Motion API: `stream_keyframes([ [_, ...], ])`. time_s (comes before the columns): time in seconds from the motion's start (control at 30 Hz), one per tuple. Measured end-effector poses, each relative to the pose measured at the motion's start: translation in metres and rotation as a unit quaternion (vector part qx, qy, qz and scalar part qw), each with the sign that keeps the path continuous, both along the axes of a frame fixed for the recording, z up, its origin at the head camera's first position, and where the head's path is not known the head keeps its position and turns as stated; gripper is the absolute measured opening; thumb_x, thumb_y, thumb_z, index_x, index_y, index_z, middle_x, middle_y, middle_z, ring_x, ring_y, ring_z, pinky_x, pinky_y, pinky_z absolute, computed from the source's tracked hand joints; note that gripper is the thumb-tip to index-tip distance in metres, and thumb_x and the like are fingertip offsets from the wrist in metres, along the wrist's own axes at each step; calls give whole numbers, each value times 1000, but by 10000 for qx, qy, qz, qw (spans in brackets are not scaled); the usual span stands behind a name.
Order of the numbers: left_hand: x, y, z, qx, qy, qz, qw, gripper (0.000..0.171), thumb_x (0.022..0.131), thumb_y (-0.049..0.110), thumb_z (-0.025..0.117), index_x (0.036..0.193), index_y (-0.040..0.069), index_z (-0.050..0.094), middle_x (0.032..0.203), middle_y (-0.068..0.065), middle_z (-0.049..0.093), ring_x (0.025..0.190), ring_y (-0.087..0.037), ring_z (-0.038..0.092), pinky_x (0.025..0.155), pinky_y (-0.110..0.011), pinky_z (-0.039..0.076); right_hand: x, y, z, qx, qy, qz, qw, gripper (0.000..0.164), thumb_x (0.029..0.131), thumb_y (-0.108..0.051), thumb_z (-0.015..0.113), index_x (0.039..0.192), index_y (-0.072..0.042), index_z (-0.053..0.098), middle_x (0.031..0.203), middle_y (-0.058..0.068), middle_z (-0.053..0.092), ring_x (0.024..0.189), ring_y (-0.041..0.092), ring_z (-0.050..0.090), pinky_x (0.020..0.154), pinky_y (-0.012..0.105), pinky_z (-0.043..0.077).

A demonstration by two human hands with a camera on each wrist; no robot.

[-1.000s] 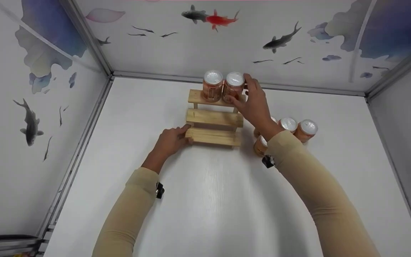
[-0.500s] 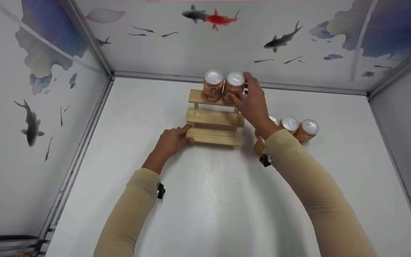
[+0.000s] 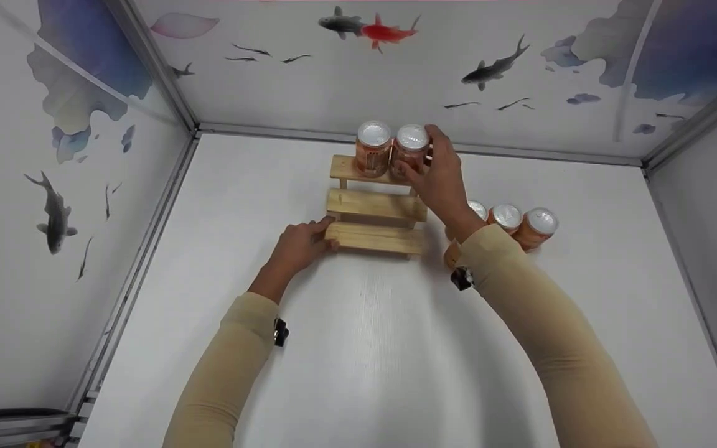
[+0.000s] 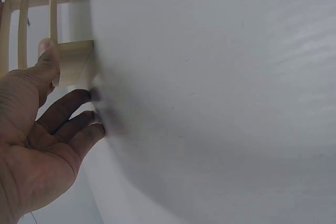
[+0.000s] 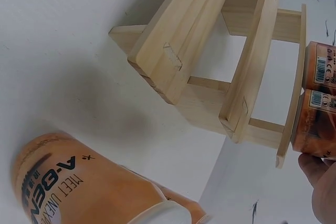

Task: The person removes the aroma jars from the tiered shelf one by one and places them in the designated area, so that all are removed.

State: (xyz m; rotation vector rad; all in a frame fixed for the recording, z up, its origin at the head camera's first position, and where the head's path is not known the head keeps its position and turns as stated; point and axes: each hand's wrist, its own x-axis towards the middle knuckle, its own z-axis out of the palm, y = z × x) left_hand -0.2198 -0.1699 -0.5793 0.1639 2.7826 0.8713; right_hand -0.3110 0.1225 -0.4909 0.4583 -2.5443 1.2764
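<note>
A three-step wooden rack stands towards the back of the white table. On its top step two orange cans with pale lids sit side by side: the left can and the right can. My right hand holds the right can, thumb at the front and fingers round its far right side. With my left hand I grip the left end of the bottom step. In the left wrist view the thumb presses the wood, while the other fingers are bent near the tabletop. The middle and bottom steps carry nothing.
Several more orange cans stand right of the rack, among them one can at the far right; my right forearm partly hides others. A lettered can looms close in the right wrist view. Fish-patterned walls enclose the table.
My right forearm has shifted slightly left, covering more of the nearest loose can. Both hands keep their holds, and the cans on the top step look unmoved.
</note>
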Motion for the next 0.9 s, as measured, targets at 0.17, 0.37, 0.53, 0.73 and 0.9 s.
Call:
stream_keyframes([
  [0.17,0,1,1,-65,35,-29,10000,67,105,57,69,164,28,56,156,-24,64,147,-48,60,120,-60,50,1,2,0,-39,-32,-36,10000,84,100,-22,85,165,1,36,154,26,54,136,40,66,110,47,61],
  [0.37,1,3,0,-81,59,-34,9999,65,106,54,69,164,26,57,152,-24,67,143,-48,63,119,-59,51,4,4,2,95,-4,-79,9999,85,98,-24,87,164,-1,39,153,24,57,133,39,67,108,47,61],
  [0.53,0,3,0,-20,40,29,10000,64,106,52,71,163,28,57,152,-23,68,141,-47,64,117,-59,52,8,6,4,116,71,-38,9999,84,98,-26,87,164,-5,40,152,23,57,133,38,67,108,47,61],
  [0.73,1,2,0,-56,122,-26,9999,61,107,51,70,163,27,58,147,-24,71,135,-46,68,113,-59,54,13,12,6,30,197,81,9998,80,99,-25,86,164,-8,43,151,22,58,134,38,67,108,47,62],
  [0.9,1,0,1,11,9,37,10000,61,108,46,71,164,27,57,154,-24,66,143,-44,64,119,-58,52,16,20,9,21,295,133,9995,80,99,-25,86,164,-6,43,152,22,57,134,37,67,108,48,61],
])
